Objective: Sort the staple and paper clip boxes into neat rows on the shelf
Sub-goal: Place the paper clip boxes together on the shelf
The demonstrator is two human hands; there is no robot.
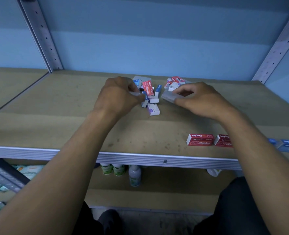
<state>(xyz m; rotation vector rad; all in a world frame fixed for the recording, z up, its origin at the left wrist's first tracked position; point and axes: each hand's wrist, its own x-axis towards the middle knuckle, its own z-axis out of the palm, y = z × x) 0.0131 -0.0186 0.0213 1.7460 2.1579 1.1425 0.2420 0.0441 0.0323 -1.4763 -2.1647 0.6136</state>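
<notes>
Against the blue back wall, the shelf [72, 119] carries a box pile [149, 95] mid-depth; left hand [118, 95] pinches a blurred box beside it, right hand [198, 99] grips a grey box [168, 97], its long axis toward the front-edge staple row [200, 139].

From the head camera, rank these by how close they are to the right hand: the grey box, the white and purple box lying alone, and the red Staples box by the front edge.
1. grey box: held in the right hand.
2. white and purple box: to the hand's left, at the pile's near end.
3. red Staples box: near the shelf's front edge, farthest.
</notes>
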